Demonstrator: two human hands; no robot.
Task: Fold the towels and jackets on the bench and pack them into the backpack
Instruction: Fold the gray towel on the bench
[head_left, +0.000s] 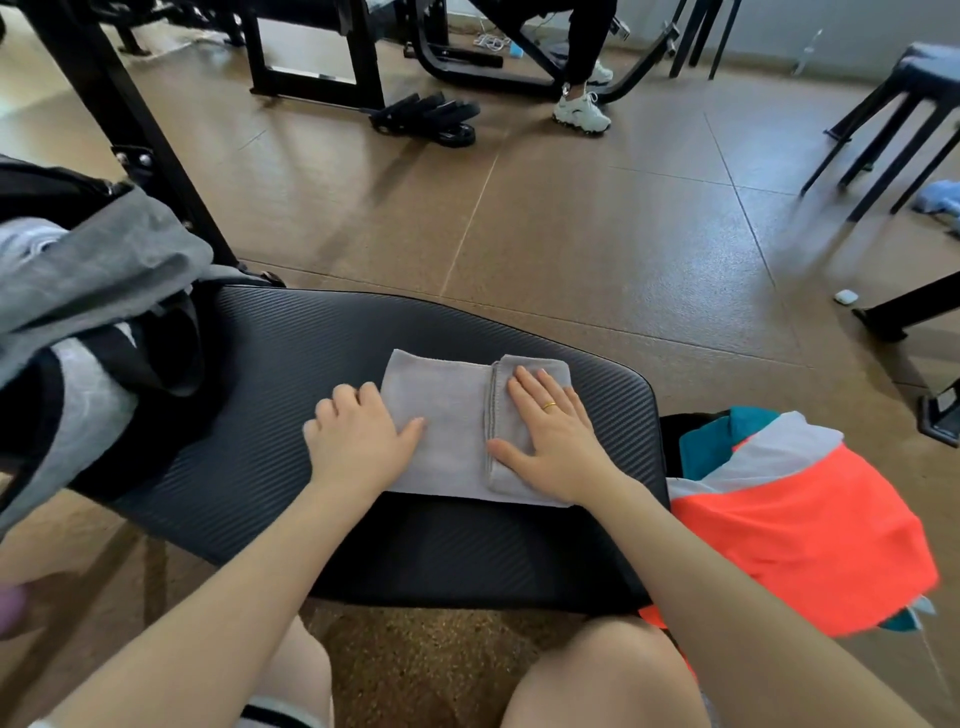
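Note:
A grey towel (452, 415) lies partly folded on the black padded bench (270, 353), its right part doubled over. My left hand (358, 436) rests at the towel's left edge, thumb on the cloth. My right hand (550, 431) lies flat, fingers spread, on the folded right part. At the bench's left end sits a heap of grey and black clothing (88, 312); I cannot tell whether the backpack is part of it. An orange, white and teal jacket (789, 514) hangs off the bench's right end.
Black frame posts (130, 130) rise behind the left heap. Across the brown floor stand gym machines, weight plates (431, 119) and a person's legs in white shoes (582, 111). Dark stools (893, 119) stand at the right, with a blue cloth (940, 200) and a small white case (845, 296) on the floor.

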